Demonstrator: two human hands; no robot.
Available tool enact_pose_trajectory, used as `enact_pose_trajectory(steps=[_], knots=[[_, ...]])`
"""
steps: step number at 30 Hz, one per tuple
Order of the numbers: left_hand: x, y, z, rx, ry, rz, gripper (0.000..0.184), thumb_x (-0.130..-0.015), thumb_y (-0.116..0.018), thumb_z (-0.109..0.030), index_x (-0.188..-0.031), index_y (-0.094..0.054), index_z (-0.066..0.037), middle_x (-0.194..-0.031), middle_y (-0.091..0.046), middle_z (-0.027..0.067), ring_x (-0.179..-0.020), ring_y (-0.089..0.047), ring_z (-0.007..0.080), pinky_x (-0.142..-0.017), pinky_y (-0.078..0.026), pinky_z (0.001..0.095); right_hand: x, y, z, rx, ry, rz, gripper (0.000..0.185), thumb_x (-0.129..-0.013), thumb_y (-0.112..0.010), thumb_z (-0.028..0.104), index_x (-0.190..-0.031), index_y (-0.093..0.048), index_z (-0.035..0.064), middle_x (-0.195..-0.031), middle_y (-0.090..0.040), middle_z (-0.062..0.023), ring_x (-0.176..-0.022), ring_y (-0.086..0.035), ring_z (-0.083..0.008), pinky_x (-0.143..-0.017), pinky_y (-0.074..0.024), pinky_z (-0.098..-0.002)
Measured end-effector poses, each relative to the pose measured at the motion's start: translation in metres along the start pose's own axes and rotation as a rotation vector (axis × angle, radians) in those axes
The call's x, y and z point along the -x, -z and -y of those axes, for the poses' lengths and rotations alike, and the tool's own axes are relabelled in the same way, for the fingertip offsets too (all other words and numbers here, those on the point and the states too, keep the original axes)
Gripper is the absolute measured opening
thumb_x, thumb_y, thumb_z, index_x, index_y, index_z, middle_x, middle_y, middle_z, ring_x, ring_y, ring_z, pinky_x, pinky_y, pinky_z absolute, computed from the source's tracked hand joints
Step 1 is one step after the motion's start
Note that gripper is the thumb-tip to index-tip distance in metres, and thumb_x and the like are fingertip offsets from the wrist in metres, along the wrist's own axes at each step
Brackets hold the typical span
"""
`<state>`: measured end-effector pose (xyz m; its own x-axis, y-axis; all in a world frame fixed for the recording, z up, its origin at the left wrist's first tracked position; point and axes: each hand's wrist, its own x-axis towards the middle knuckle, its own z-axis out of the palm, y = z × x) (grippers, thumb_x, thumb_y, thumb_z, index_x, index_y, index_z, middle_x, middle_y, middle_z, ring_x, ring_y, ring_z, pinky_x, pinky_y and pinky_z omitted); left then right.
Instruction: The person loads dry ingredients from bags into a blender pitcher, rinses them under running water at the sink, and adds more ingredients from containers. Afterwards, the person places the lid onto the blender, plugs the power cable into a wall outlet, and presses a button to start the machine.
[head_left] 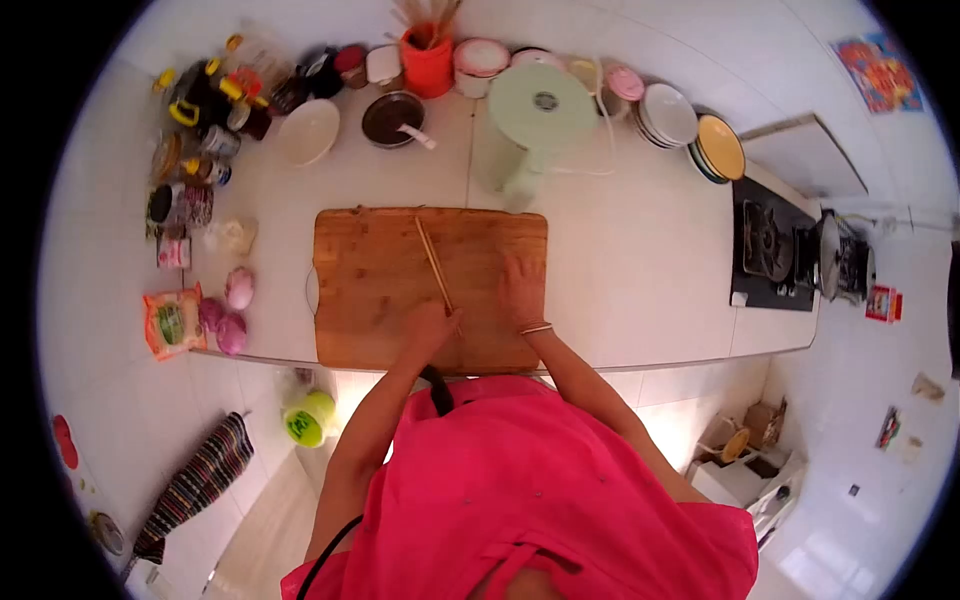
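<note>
A pair of wooden chopsticks (434, 262) slants over the wooden cutting board (365, 290), with the far tips near the board's back edge. My left hand (430, 328) is closed round their near end, low on the board. To its right, my right hand (521, 288) lies with its fingers stretched out on the board, slightly blurred and holding nothing. A thin bracelet circles that wrist.
Behind the board stand a pale green lidded appliance (541, 110), a dark bowl (393, 120) and an orange utensil holder (427, 65). Bottles (200, 100) and onions (231, 333) sit at left. Stacked bowls (667, 115) and a gas stove (765, 245) are at right.
</note>
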<state>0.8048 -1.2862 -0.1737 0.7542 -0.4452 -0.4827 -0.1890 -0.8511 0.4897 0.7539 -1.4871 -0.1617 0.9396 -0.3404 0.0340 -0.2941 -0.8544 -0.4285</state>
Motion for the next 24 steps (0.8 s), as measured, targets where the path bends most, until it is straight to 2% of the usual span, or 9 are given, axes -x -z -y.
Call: enact_pose_trajectory(steps=[1,4,7,10,16,19,24], knots=[[-0.002,-0.002,0.002,-0.038,-0.024,-0.009,0.041,-0.082,-0.063,-0.043,-0.083,-0.07,-0.002,-0.078,-0.066,0.0213,-0.075,-0.066,0.0384,-0.065,-0.051,0.0474,-0.005,0.002,0.004,0.003,-0.094,0.039,0.048,-0.087,-0.057,0.018,-0.131,-0.047,0.003,-0.134,-0.046,-0.0191,-0.122,-0.042,-0.0383,-0.109,-0.0276,-0.0508],[0.001,0.017,-0.007,0.028,0.025,0.002,0.038,-0.081,-0.065,-0.038,-0.078,-0.068,0.0,-0.077,-0.066,0.0225,-0.072,-0.066,0.0385,-0.065,-0.052,0.0471,-0.019,-0.005,0.008,0.039,-0.083,-0.1,0.053,-0.085,-0.057,0.011,-0.135,-0.042,0.003,-0.136,-0.043,-0.0169,-0.128,-0.037,-0.0356,-0.111,-0.0263,-0.05],[-0.005,0.01,0.005,0.119,-0.044,-0.023,0.033,-0.081,-0.062,-0.033,-0.078,-0.068,-0.001,-0.079,-0.067,0.022,-0.073,-0.066,0.0374,-0.066,-0.052,0.0477,-0.028,-0.025,0.021,0.104,-0.172,-0.124,0.052,-0.086,-0.055,0.014,-0.135,-0.042,0.0009,-0.139,-0.04,-0.017,-0.128,-0.037,-0.038,-0.113,-0.0205,-0.0526],[-0.009,0.016,0.006,0.162,-0.04,0.076,0.029,-0.083,-0.058,-0.028,-0.076,-0.069,-0.002,-0.079,-0.067,0.0208,-0.073,-0.066,0.0375,-0.066,-0.052,0.0485,-0.028,-0.044,0.024,0.178,-0.189,-0.191,0.053,-0.085,-0.054,0.011,-0.135,-0.042,0.0009,-0.139,-0.039,-0.0168,-0.129,-0.035,-0.0375,-0.114,-0.0185,-0.054],[-0.015,0.02,0.009,0.183,-0.029,0.11,0.024,-0.082,-0.055,-0.022,-0.076,-0.069,-0.004,-0.077,-0.067,0.0189,-0.073,-0.067,0.0356,-0.068,-0.052,0.0471,-0.033,-0.051,0.03,0.243,-0.193,-0.191,0.054,-0.083,-0.052,0.007,-0.135,-0.04,0.0003,-0.138,-0.039,-0.0182,-0.13,-0.033,-0.0386,-0.114,-0.0183,-0.0536],[-0.017,0.026,0.012,0.191,-0.064,0.206,0.02,-0.081,-0.056,-0.019,-0.078,-0.07,-0.005,-0.079,-0.068,0.0174,-0.076,-0.067,0.0336,-0.069,-0.052,0.0463,-0.034,-0.047,0.034,0.218,-0.2,-0.147,0.055,-0.083,-0.051,0.006,-0.136,-0.039,-0.0004,-0.138,-0.039,-0.019,-0.129,-0.033,-0.0395,-0.114,-0.0187,-0.0533],[-0.017,0.028,0.013,0.142,-0.056,0.231,0.017,-0.08,-0.055,-0.015,-0.081,-0.07,-0.006,-0.084,-0.07,0.0151,-0.083,-0.067,0.0334,-0.072,-0.051,0.0459,-0.038,-0.047,0.038,0.211,-0.189,-0.142,0.055,-0.083,-0.051,0.006,-0.136,-0.038,-0.001,-0.138,-0.039,-0.0195,-0.127,-0.034,-0.041,-0.113,-0.0196,-0.0529]])
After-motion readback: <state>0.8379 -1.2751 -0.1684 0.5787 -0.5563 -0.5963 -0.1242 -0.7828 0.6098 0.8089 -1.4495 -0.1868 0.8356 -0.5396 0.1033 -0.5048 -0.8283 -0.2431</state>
